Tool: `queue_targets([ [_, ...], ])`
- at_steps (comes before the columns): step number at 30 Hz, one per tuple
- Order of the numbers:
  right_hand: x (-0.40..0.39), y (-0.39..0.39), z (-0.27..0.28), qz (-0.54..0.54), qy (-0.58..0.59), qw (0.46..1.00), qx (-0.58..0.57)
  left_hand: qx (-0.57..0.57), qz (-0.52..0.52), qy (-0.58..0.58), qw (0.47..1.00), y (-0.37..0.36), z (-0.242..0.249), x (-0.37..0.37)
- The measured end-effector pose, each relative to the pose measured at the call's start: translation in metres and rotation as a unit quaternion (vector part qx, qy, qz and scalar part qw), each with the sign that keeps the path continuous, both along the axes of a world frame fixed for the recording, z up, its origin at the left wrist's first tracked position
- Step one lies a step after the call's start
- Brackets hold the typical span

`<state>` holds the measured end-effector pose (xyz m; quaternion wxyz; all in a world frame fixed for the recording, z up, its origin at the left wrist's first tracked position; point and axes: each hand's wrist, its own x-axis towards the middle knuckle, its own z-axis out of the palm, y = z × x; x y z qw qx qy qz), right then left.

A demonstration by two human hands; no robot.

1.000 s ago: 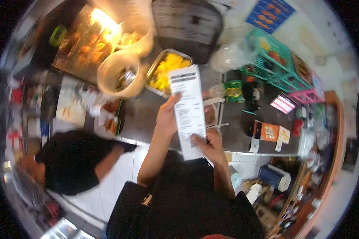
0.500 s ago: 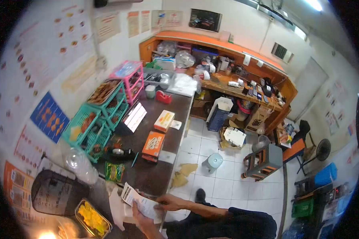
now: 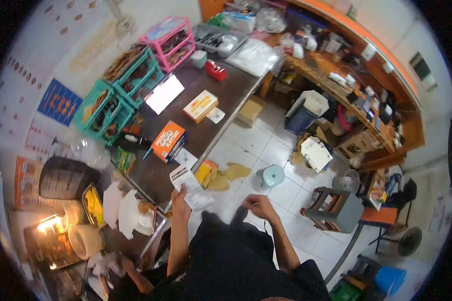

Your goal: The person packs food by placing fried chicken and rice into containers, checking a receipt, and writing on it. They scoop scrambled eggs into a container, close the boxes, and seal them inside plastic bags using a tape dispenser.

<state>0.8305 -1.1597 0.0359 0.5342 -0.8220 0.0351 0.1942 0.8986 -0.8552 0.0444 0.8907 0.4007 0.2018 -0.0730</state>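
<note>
A printed white paper slip [image 3: 191, 186] is held by its left edge in my left hand [image 3: 181, 200], near the counter's edge. My right hand [image 3: 258, 205] is in front of my body over the floor, apart from the slip, its fingers curled together; whether anything is between them I cannot make out. On the dark counter [image 3: 201, 145] beyond the slip lie an orange box [image 3: 168, 141] and a yellow-and-white box [image 3: 201, 106]. A bright tablet screen [image 3: 164, 94] stands farther back. An open white carton [image 3: 135, 214] with food in it is left of my left hand.
Another person's hand [image 3: 133, 273] is at lower left, near a plastic tub [image 3: 85, 241] and a lit warming area [image 3: 50, 226]. Green baskets [image 3: 98, 113] line the wall. On the tiled floor stand a pale stool [image 3: 271, 176] and a grey stool [image 3: 336, 208].
The view has turned and shifted. My right hand has let go of the slip and moved right; my left hand still holds it. The open carton with food and the co-worker's hand now show.
</note>
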Motion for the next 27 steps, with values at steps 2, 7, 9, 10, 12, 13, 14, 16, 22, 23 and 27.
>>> queue_targets([
  [2,0.0,-0.033,-0.006,-0.046,-0.013,0.998,-0.029,0.035,-0.005,0.017,0.999,-0.003,-0.019,-0.003],
  [7,0.016,-0.061,-0.033,-0.155,0.086,0.983,0.041,0.012,-0.016,0.084,0.996,-0.03,-0.025,0.006],
  [9,0.039,-0.046,-0.008,-0.131,0.048,0.985,0.098,0.0,-0.019,0.091,0.996,-0.057,-0.02,0.017],
  [10,0.049,-0.034,0.003,-0.114,0.009,0.981,0.156,-0.003,-0.015,0.103,0.995,-0.07,-0.02,0.024],
  [12,0.075,-0.013,0.014,-0.043,-0.078,0.983,0.16,-0.07,-0.064,0.112,0.989,-0.091,-0.024,0.035],
  [13,0.085,-0.005,0.022,-0.01,-0.064,0.988,0.142,-0.073,-0.062,0.115,0.989,-0.101,-0.023,0.039],
  [14,0.098,0.001,0.032,0.022,-0.055,0.991,0.123,-0.09,-0.073,0.106,0.988,-0.112,-0.019,0.048],
  [16,0.118,0.007,0.039,0.01,0.047,0.986,0.157,-0.122,-0.074,0.086,0.986,-0.132,0.005,0.075],
  [22,0.175,-0.024,0.039,0.096,0.082,0.992,0.02,-0.094,-0.074,0.098,0.988,-0.125,-0.013,0.136],
  [23,0.19,-0.035,0.042,0.132,0.108,0.985,-0.027,-0.121,-0.052,0.077,0.988,-0.125,-0.002,0.148],
  [27,0.245,-0.089,-0.001,0.059,0.075,0.995,-0.013,0.134,-0.02,0.004,0.991,-0.111,-0.037,0.187],
])
